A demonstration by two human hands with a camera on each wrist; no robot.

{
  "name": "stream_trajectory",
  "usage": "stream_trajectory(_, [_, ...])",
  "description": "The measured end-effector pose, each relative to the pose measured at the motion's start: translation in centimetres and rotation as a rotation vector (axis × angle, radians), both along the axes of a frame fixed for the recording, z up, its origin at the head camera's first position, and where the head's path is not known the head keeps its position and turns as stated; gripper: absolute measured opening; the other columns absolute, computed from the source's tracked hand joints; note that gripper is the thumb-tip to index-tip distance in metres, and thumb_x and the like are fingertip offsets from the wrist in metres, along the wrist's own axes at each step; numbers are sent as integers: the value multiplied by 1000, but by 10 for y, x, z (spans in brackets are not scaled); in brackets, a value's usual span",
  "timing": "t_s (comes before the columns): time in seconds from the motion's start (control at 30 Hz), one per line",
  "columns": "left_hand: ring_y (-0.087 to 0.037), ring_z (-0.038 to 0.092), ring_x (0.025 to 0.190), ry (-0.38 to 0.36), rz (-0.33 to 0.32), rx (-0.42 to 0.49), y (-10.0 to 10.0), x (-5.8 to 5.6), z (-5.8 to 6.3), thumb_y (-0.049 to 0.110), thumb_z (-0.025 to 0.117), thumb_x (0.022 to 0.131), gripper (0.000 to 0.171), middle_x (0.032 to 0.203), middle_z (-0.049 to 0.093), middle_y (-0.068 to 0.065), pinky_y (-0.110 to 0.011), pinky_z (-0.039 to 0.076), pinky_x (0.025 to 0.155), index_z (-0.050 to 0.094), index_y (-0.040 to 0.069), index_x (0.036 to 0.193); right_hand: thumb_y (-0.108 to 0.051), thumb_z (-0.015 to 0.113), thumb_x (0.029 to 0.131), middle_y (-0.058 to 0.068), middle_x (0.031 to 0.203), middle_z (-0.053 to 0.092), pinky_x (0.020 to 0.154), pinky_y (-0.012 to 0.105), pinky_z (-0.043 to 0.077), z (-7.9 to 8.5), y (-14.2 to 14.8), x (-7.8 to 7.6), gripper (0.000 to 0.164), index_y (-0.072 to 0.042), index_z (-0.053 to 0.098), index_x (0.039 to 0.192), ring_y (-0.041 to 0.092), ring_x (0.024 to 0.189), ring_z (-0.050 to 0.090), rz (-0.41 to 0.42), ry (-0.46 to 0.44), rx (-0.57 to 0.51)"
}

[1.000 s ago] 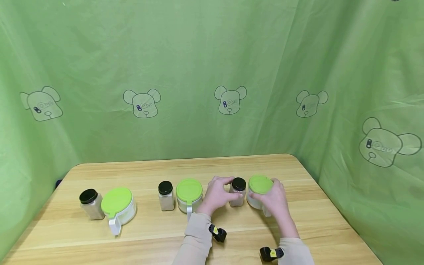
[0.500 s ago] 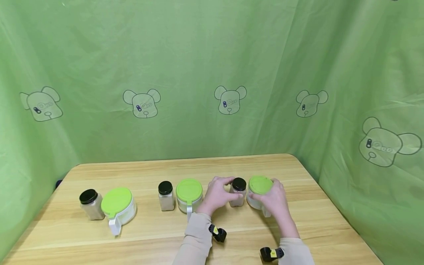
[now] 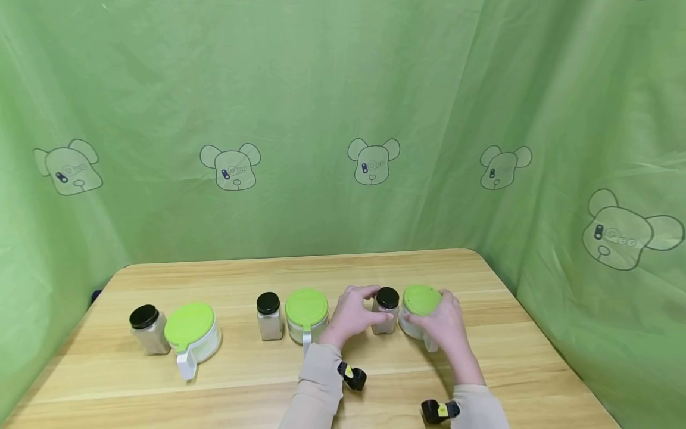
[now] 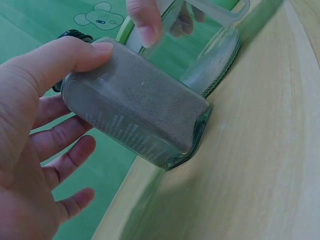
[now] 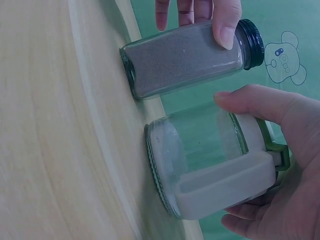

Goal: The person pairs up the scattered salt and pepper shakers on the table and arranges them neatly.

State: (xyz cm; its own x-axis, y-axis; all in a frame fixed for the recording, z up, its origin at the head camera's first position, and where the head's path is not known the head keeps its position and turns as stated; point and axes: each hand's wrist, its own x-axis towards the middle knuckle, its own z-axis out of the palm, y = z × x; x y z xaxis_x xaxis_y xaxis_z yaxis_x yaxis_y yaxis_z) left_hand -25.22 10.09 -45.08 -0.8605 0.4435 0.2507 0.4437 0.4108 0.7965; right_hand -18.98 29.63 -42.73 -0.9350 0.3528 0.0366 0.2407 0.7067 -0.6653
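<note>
My left hand [image 3: 354,314] holds a square glass spice jar [image 3: 384,322] between thumb and fingers. The jar has a black screw cap and a greyish powder [image 4: 145,95] inside; its base is at the wooden tabletop. Just to its right, my right hand [image 3: 445,322] holds a round glass seasoning pot [image 3: 420,300] with a green lid and a white handle [image 5: 225,185]. The thumb is on the near side and the fingers wrap around behind. A little white content shows low in the pot [image 5: 167,150]. Both containers stand upright, side by side.
Left of my left hand stand another black-capped jar [image 3: 270,325] and green-lidded pot [image 3: 306,308]. A similar jar [image 3: 151,336] and pot [image 3: 190,326] pair stands farther left. The wooden table [image 3: 241,393] meets a green curtain [image 3: 305,220] at the back and sides.
</note>
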Motion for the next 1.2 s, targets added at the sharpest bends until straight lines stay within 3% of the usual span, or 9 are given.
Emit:
stream_trajectory(0.77, [-20,57,114,-70,-34,-2,-4,-4,1,39,82,76,65,126,65,-2,-36,48,96,60,17,133,-35,83,71,39,135,35,102,68,37,2,-2,-3,110,15,18,144,55,124,36,36,-49,43])
stream_trajectory(1.0, [-24,55,119,-43,-33,3,-6,-3,10,42,82,74,69,132,62,1,-41,46,100,57,21,135,-39,84,71,40,146,22,107,71,28,9,0,-1,122,8,6,151,56,133,24,88,-60,24])
stream_trajectory(1.2, [-23,54,121,38,-8,-18,-7,0,20,47,79,77,69,129,64,2,-41,45,102,55,23,137,-43,82,74,40,151,16,110,69,26,18,3,1,120,7,6,152,55,136,24,130,-32,25])
